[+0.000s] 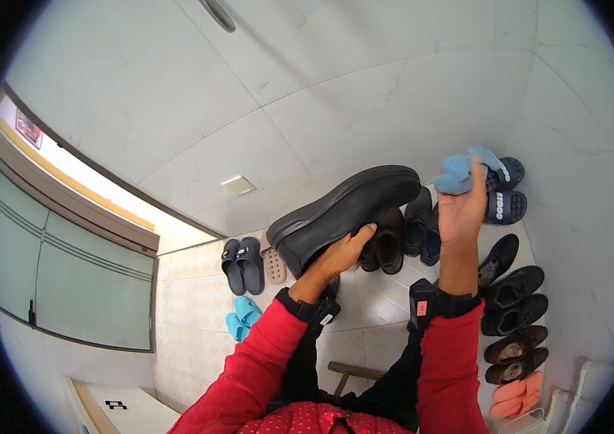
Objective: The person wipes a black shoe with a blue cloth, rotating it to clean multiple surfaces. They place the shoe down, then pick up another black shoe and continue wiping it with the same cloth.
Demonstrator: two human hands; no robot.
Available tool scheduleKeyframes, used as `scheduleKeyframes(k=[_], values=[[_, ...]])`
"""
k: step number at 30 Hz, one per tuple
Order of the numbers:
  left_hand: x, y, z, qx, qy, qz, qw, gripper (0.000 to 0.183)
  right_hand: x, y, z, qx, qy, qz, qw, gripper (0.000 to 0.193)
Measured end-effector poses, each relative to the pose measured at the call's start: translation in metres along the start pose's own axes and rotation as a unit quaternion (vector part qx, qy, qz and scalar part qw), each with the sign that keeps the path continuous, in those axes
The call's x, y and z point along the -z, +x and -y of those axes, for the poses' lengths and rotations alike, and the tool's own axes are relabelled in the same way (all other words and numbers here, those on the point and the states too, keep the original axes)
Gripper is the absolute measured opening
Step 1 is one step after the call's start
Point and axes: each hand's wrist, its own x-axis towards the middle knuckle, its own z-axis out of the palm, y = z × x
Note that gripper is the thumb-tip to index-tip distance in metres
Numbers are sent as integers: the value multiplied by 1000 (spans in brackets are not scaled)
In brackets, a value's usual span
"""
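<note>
A large black shoe [354, 206] is held up in front of me, tilted with one end toward the upper right. My left hand [341, 254] grips it from below; the thumb lies along its near side and the other fingers are hidden behind it. Off to the right, my right hand [464, 210] is raised and closed on a crumpled light blue cloth [454, 176]. A gap separates the cloth from the shoe. Beneath them on the floor stand brown shoes [389, 249] and dark lace-up shoes [417, 224].
Navy slippers [249, 264], a beige clog [274, 266] and turquoise slippers [247, 311] lie at left. Along the right wall are navy slides [506, 207], black sneakers [515, 288], brown shoes [515, 353] and orange slippers [517, 396]. A wooden stool [354, 371] shows between my legs.
</note>
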Motion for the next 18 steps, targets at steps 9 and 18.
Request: scheduleKeyframes(k=[9,18], values=[[-10,-7,-28,26,68,-3,997,53,-4,-22,-10,133,-526,98,834,42],[-4,11,14,-11,174,49,983,45,-19,-43,-50,203,-628,326,677,26]])
